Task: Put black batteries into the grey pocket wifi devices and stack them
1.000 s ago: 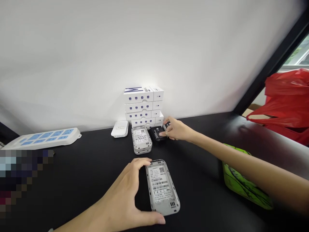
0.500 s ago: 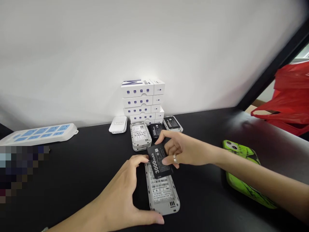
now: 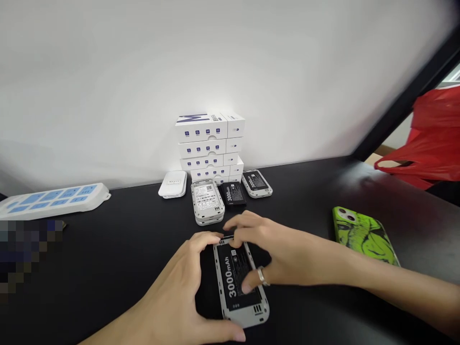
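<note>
A white rounded handheld device (image 3: 247,316) with its back off lies on the black table. My left hand (image 3: 187,282) spans it lengthwise, fingertips at the far end and thumb along the near end. A flat black battery (image 3: 235,278) marked 3000mAh lies in the device's bay. My right hand (image 3: 268,244) is on the battery, thumb on its printed face and fingers curled at the far end. Just beyond are a stack of similar open devices (image 3: 207,201), a loose battery (image 3: 234,193) and a device with a battery in it (image 3: 257,183).
White boxes (image 3: 203,132) are stacked against the wall. Left of them sits a small pile of white covers (image 3: 173,184). A white and blue power strip (image 3: 57,199) lies at left, a green phone (image 3: 364,237) at right. A red bag (image 3: 431,139) hangs beyond the table's right side.
My right hand has brought the battery down and toward me, from tilted above the device to flat in its bay. My left hand stays around the device.
</note>
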Motion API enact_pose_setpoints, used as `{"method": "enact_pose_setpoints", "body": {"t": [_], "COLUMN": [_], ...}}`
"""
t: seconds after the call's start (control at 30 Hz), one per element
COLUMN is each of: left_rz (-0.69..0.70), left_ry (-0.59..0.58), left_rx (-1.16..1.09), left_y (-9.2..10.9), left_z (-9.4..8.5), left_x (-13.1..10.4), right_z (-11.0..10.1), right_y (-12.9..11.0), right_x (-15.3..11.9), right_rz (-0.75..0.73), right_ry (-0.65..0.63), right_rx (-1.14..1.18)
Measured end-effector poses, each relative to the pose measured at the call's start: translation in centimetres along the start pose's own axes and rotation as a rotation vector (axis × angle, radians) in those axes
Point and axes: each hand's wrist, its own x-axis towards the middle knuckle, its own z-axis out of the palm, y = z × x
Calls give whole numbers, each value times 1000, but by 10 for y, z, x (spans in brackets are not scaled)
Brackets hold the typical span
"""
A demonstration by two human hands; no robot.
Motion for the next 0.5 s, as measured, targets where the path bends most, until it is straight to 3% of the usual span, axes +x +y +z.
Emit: {"method": "enact_pose_setpoints", "body": {"t": [0.1,0.23,0.4,0.5], "left_rz": [-9,59,87,84], "left_ry": [4,-70,-70,-95], "left_rx": [-16,-6,-11,17], "left_y": [0,-3,-8,-7], "left_z": [-1,-2,-2,-3], "left_x": [2,3,1,1], "right_z": [13,19,-29,-61], "right_y": [-7,-14,-7,8], "right_x": [-8,-6,-7,-16], "right_rz": [-128,-77,-53,152], "right_ry": [-46,-23,-264,-217], "right_rx": [-247,-334,-78,-76]}}
